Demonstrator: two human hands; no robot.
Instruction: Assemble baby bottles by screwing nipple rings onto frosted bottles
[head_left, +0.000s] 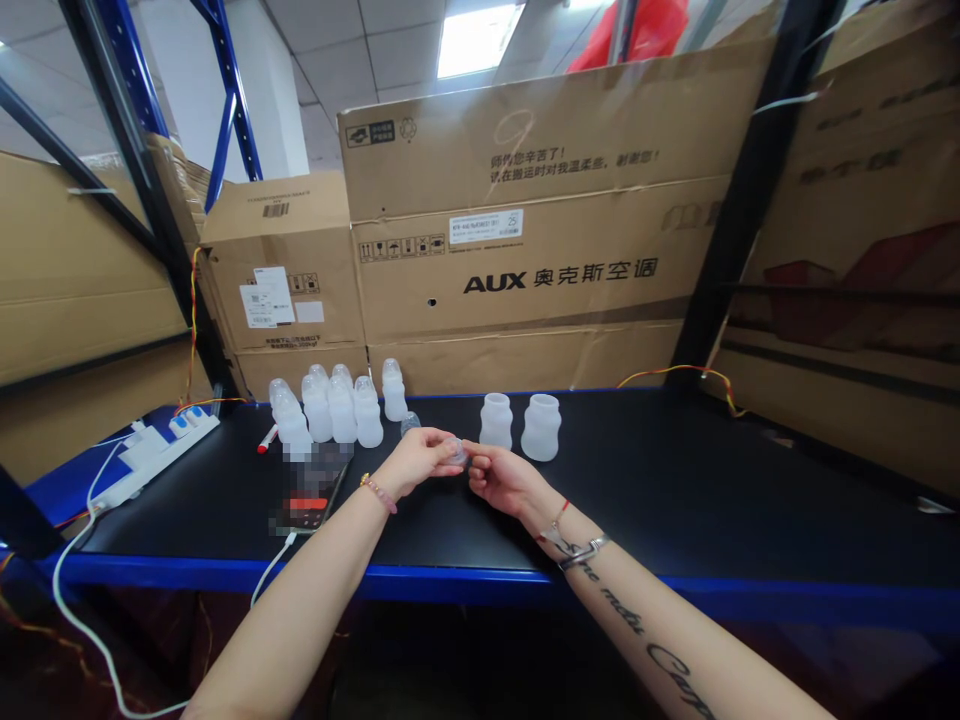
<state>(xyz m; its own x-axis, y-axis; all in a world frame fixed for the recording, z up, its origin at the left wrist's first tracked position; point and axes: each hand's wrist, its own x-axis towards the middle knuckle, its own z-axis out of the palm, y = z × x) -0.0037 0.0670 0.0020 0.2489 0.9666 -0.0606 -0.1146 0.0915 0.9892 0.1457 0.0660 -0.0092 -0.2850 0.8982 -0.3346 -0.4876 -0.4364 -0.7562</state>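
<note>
My left hand (426,460) pinches a small translucent bottle part (456,453), perhaps a nipple or collar; its exact kind is too small to tell. From the other side my right hand (504,478) meets it, index finger at its edge and the other fingers curled in. Just behind my left hand stands a clear bottle cap (410,423). Beyond my right hand are two open-necked frosted white bottles, one partly behind the hand (496,420) and a second bottle (541,428) to its right. Several capped white bottles (343,408) stand upright on the left.
A blurred phone (319,490) with a white cable lies on the black tabletop (675,500), near a red-capped marker (267,439). At the left is a power strip (154,460). Cardboard sheets (540,330) wall the back, and dark posts (739,200) flank the bench.
</note>
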